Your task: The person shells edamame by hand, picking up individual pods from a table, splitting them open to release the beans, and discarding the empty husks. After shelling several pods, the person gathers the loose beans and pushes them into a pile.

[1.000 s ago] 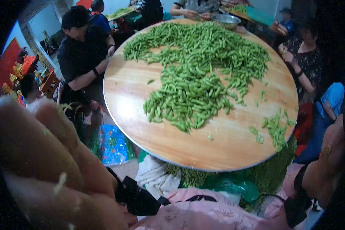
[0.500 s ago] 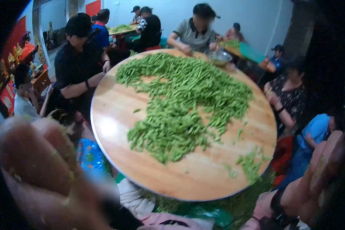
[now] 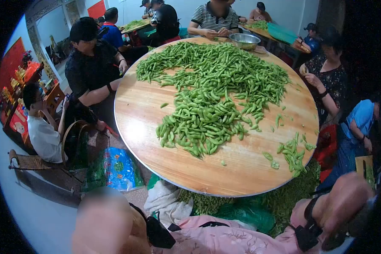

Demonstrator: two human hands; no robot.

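My left hand is low at the left, close to the camera and badly blurred, so its fingers cannot be made out. At the lower right my right hand is raised beside the table edge, a dark band at its wrist; its fingers are not distinct. Neither hand touches the round wooden table. A big heap of green bean pods spreads over the middle and far side of the tabletop. A smaller group of pods lies near its right edge, the nearest pods to my right hand.
A metal bowl stands at the far edge by a person in a striped shirt. Other people sit left and right of the table. Below it are a white cloth, a green bag and a blue bag.
Both my hands have moved down and inward from the sides of the view. The view has shifted, showing the table slightly higher and farther right. The seated person on the left is less covered.
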